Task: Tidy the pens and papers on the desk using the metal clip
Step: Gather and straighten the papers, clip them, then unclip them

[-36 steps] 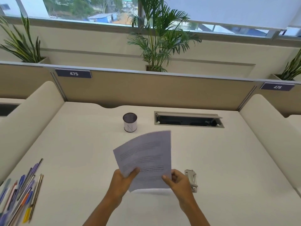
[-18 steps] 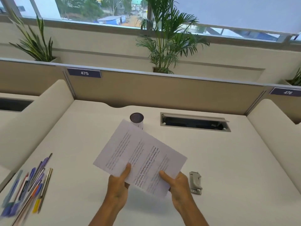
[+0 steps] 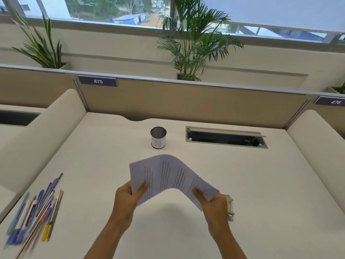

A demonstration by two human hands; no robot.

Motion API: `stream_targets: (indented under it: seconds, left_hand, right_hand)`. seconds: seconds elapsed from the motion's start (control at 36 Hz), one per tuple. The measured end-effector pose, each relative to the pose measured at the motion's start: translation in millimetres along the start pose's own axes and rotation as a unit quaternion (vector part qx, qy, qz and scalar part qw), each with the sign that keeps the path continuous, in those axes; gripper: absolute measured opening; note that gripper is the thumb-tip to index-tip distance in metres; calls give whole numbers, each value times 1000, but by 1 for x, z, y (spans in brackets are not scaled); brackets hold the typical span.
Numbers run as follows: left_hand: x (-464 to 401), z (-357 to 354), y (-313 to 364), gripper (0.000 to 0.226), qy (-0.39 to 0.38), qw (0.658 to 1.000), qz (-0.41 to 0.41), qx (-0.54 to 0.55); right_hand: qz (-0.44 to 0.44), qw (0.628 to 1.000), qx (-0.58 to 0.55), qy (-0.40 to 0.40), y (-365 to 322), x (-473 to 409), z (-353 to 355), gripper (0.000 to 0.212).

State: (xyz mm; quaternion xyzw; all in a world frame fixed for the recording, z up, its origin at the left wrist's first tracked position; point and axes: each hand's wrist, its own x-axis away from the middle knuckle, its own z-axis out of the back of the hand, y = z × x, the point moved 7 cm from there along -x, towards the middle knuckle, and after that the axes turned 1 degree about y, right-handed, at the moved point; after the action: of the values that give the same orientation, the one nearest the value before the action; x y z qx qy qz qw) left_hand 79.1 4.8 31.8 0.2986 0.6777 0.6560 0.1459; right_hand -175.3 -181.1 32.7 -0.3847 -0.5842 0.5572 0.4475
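Above the pale surface [image 3: 261, 184] we held the papers [image 3: 168, 174] in both hands, lifted clear of it and bowed upward in an arch, the printed lines running across the top sheet. Our left hand [image 3: 128, 199] pinched the left edge, thumb on top; our right hand [image 3: 214, 204] gripped the right corner the same way. Just beside the right hand, partly hidden behind it, the metal clip [image 3: 230, 208] lay on the surface. Well off to the left, near the edge, the pens [image 3: 35, 212] lay in a loose, blurred heap of blue, orange, yellow and gold. Beyond the papers stood a mesh cup [image 3: 158, 137] marked with an N, upright, and to its right a cable hatch [image 3: 225, 137] sat in the surface with its lid raised.
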Motion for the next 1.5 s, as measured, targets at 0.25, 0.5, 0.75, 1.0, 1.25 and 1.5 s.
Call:
stream_targets:
  seconds: [0.25,0.5,0.75,1.0,1.25,1.5]
  left_hand:
    - [14,9,-54,8,58,992,85,-76]
    - [17,15,-65,11,62,989,113,-79]
    - [9,23,-51,15,16,989,122,-76]
    - [27,22,-63,42,81,980,165,81]
    - [73,-24,-101,53,82,941,258,201]
    - [27,0,-49,61,-138,975,143,95]
  right_hand:
    - [-71,996,51,13,64,15,7,16]
    - [-97,991,92,-6,79,7,11,12]
    - [-142,979,26,-147,46,-23,20,45]
    - [-265,922,-217,-179,65,-8,-2,59]
    - [-210,972,-42,-91,56,32,-49,30]
    - [-142,982,56,-111,24,10,-26,28]
